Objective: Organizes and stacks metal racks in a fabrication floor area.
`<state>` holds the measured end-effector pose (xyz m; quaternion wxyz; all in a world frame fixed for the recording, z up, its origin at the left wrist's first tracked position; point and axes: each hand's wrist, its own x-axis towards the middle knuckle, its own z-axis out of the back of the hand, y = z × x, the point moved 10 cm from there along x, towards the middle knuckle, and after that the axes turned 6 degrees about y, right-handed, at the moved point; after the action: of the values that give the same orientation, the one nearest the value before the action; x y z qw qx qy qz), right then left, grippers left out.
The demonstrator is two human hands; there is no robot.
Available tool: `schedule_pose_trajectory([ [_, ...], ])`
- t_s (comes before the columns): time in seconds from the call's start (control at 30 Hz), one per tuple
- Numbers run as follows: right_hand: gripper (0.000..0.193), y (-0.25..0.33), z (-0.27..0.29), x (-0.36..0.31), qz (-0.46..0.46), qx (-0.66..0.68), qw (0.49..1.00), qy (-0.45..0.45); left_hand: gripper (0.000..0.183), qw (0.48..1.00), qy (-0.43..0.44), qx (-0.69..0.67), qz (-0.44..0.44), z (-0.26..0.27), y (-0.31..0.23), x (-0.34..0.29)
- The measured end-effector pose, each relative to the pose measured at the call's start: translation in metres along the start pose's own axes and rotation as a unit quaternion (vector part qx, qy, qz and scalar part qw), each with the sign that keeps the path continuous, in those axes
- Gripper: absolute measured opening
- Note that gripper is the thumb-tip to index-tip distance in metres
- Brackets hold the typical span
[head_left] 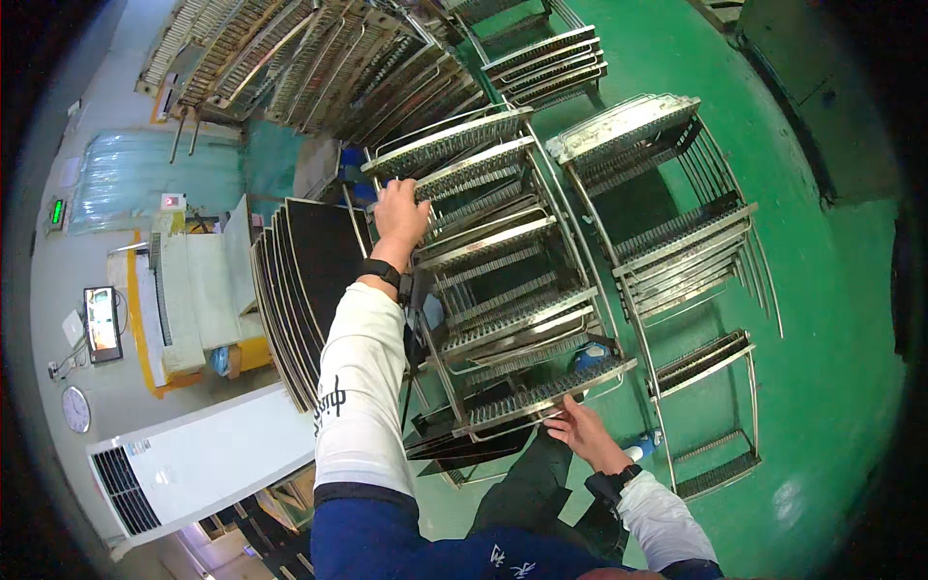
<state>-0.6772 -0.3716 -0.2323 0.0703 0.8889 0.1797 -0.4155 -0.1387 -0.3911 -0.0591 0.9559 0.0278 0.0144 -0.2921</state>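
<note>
Head view. I have the rack [488, 242] straight ahead, on the green floor [822, 290], with a second rack [686, 237] just to its right and a stack of black panels [309, 261] on its left.

Left hand [401, 215]: at the far left side of the rack, fingers folded over the frame near the end of a slotted bar; I read this as a hold. Right hand [586, 437]: low, at the near bar [546, 396], thumb and fingers narrow at its underside. Pinching or merely touching, I cannot tell.

Judgement: the step in hand is steadying or shifting the rack. To do it well, I would want the right hand wrapped properly round the near bar before any load comes on, then both hands moving together so the frame does not twist. Keep fingers out of the slots. Main risks, as I see them: the right side rail catching the second rack, the left side knocking the panels, and the frame coming down by the shoe [646, 446]. Small, level moves should suit.
</note>
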Motion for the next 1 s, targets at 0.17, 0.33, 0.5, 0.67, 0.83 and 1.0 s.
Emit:
schedule_pose_trajectory([
  [0.17, 0.039, -0.015, 0.015, 0.005, -0.039, -0.003, 0.998, -0.049, 0.057, 1.000, 0.017, 0.020, 0.002, -0.013, 0.014, 0.044],
  [0.33, 0.044, -0.022, 0.018, -0.009, -0.052, -0.031, 0.995, -0.077, 0.073, 0.998, 0.026, 0.050, -0.011, -0.032, 0.015, 0.078],
  [0.5, 0.050, -0.031, 0.014, -0.002, -0.048, -0.060, 0.994, -0.076, 0.078, 0.994, 0.064, 0.088, 0.018, -0.036, 0.032, 0.101],
  [0.67, 0.049, -0.039, 0.008, 0.000, -0.056, -0.036, 0.996, -0.058, 0.077, 0.988, 0.082, 0.126, 0.026, -0.024, 0.032, 0.113],
  [0.83, 0.045, -0.058, 0.034, 0.002, -0.038, 0.015, 0.998, -0.040, 0.066, 0.988, 0.102, 0.098, 0.065, 0.014, 0.019, 0.115],
  [1.0, 0.042, -0.059, 0.027, -0.005, -0.016, 0.028, 0.999, -0.015, 0.068, 0.996, 0.077, 0.052, 0.007, 0.048, 0.005, 0.108],
])
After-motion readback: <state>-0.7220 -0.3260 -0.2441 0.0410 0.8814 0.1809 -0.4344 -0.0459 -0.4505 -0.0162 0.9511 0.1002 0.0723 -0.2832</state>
